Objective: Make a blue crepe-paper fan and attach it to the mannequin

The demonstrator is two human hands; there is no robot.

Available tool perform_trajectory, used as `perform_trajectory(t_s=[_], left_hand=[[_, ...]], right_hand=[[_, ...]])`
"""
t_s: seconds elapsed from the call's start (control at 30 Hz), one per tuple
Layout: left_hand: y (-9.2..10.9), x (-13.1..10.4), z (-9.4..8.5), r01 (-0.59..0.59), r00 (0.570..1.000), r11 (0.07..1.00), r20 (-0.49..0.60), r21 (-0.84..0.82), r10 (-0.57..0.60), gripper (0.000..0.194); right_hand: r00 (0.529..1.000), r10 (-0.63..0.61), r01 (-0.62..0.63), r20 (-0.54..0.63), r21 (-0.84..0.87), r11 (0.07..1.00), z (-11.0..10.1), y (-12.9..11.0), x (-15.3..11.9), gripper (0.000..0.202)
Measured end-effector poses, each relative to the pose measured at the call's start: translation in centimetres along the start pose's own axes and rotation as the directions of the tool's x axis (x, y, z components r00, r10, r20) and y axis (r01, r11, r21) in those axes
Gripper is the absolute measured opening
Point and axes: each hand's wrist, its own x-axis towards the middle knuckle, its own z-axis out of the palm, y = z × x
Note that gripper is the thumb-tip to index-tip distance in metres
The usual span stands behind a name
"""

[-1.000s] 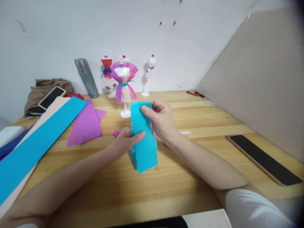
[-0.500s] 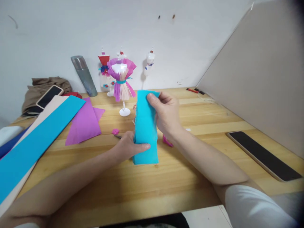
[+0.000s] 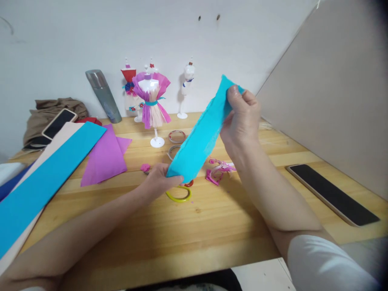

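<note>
A strip of turquoise crepe paper (image 3: 198, 139) stretches slantwise between my hands, above the table. Its lower left end is pinched in my left hand (image 3: 157, 180), thumb on top. My right hand (image 3: 242, 115) grips the upper right end, thumb pressed over the paper near the corner. Under the lower end lies a pair of scissors (image 3: 178, 199) with yellow and red handles, partly covered by the paper and my left hand. A small pink paper piece (image 3: 145, 167) lies by my left hand. Pink paper scraps (image 3: 218, 171) lie below my right hand.
A mini dress form (image 3: 153, 103) in purple and cream paper stands at the back, among other dress forms. Two tape rolls (image 3: 176, 136) lie behind the strip. Turquoise sheets (image 3: 54, 169) and purple sheets (image 3: 104, 159) are at left, a phone (image 3: 332, 194) at right.
My right hand has moved up and to the right, drawing the strip out from upright to a long slant. The scissors handles and tape rolls now show. My left hand has barely moved.
</note>
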Motion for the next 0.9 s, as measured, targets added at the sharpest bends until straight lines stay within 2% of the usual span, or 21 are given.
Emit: perform_trajectory(t_s=[0.13,0.3,0.5,0.67,0.9], left_hand=[[-0.2,0.3,-0.5,-0.014,0.999,1.0,-0.05,-0.022,0.013,0.017],[0.6,0.1,-0.7,-0.032,0.992,0.996,-0.126,-0.078,0.022,0.025],[0.8,0.0,-0.9,-0.07,0.982,0.986,-0.187,-0.152,0.041,0.034],[0.1,0.4,-1.2,-0.072,0.966,0.981,-0.258,-0.178,0.025,0.046],[0.3,0.9,-1.3,-0.118,0.942,0.959,-0.334,-0.258,0.026,0.04]], right_hand=[[0.998,-0.033,0.036,-0.062,0.053,0.998,-0.8,0.0,1.2,0.028],[0.997,-0.055,0.059,-0.053,0.09,0.994,-2.1,0.9,2.5,0.032],[0.998,0.052,-0.048,-0.038,0.093,0.994,-2.5,1.5,2.7,0.026],[0.992,0.08,-0.073,-0.094,0.083,0.994,-2.1,1.4,2.6,0.033],[0.981,0.164,-0.156,-0.104,0.078,0.985,-2.0,1.0,2.3,0.035]])
